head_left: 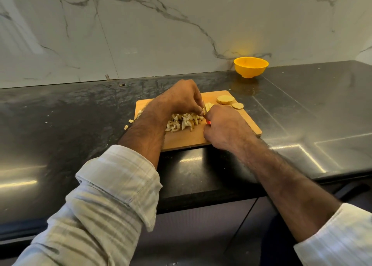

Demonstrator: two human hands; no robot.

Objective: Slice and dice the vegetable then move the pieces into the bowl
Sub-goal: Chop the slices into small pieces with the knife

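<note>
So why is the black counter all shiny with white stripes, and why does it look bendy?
Head view: bright streaks on the counter are glare from light bouncing off its polished top; the yellow bowl even reflects below itself. The wide-angle lens curves the counter's edges, and the near sleeve looks slightly soft.

You look from one head-worn wide-angle camera, forward and down over your forearms onto the dark surface (60,112). It sits close: the board (187,140) fills mid-frame, the marble wall (141,30) takes the top, and the straight edges bow toward the frame corners.
</note>
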